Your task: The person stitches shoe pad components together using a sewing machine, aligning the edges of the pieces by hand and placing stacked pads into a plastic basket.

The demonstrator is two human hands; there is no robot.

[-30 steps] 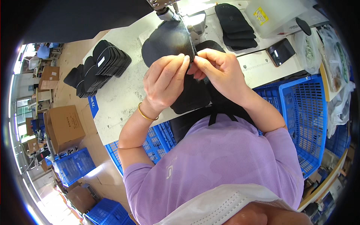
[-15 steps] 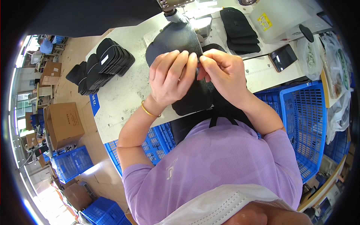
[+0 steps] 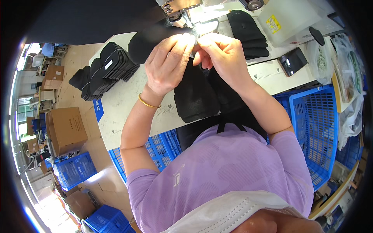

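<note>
A sewing machine head (image 3: pixel 179 9) stands at the far edge of the worktable. Just in front of its needle area, my left hand (image 3: pixel 168 65) and my right hand (image 3: pixel 224 54) are close together, each with thumb and forefinger pinched. Between them is the edge of a black rounded fabric piece (image 3: pixel 140 46), which spreads leftward past my left hand's fingers; the fingertips and glare hide the exact grip. More black fabric pieces (image 3: pixel 196 95) lie below my hands, hanging over the table's near edge by my lap.
Banded stacks of black pieces (image 3: pixel 120 62) sit on the left of the table (image 3: pixel 116 116). At right are another black stack (image 3: pixel 248 35), a phone (image 3: pixel 293 61), a translucent container (image 3: pixel 287 23) and plastic bags (image 3: pixel 320 60). Blue crates (image 3: pixel 314 132) stand beside and under the table.
Both hands have moved away from my body, closer to the machine head. The black fabric piece has shifted with them, farther and to the left, and its near part has turned under the machine.
</note>
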